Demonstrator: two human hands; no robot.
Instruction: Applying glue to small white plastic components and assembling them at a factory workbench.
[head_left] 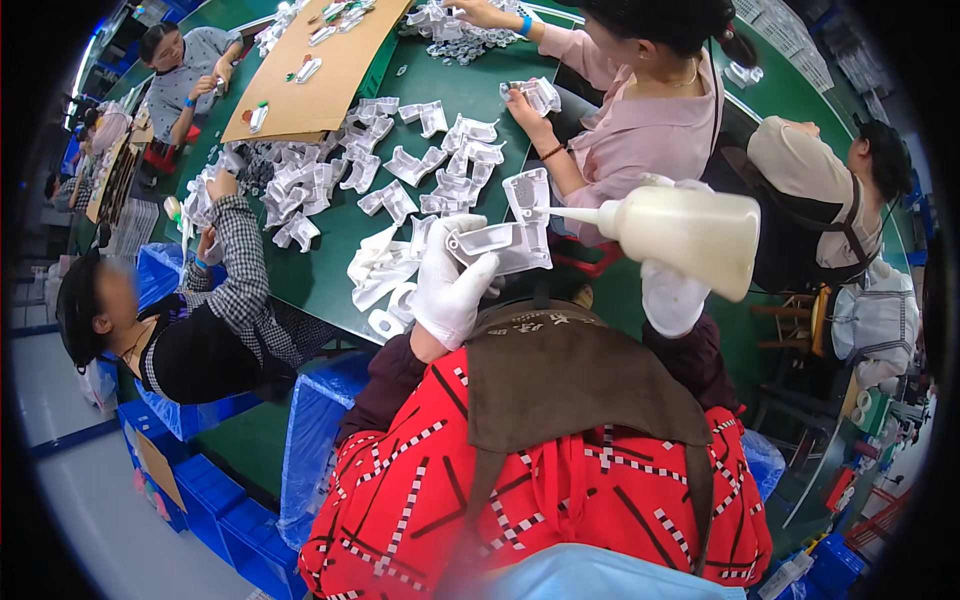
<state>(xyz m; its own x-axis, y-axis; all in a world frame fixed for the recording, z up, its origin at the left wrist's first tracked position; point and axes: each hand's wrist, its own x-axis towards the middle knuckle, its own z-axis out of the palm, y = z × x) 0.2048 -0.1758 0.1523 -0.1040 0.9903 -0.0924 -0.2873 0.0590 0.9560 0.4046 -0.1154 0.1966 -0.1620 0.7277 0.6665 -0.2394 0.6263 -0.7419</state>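
Observation:
My left hand (452,285), in a white glove, grips a white plastic housing (518,252) of angled shape with hollow sides. Tipped sideways in my right hand (672,297), also gloved in white, is a translucent squeeze bottle (690,238) with pale contents. Its thin nozzle points left and ends at the upper part of the housing; whether it touches I cannot tell. The bottle hides most of my right fingers. White cloth gloves (378,268) and white ring-shaped pieces (392,315) lie beside my left hand.
Many similar white housings (390,200) are heaped across the green table (335,262). A cardboard sheet (300,85) holds a few parts farther off. Co-workers sit at the left (150,330) and right (650,120). Blue plastic-lined bins (325,420) stand below the table.

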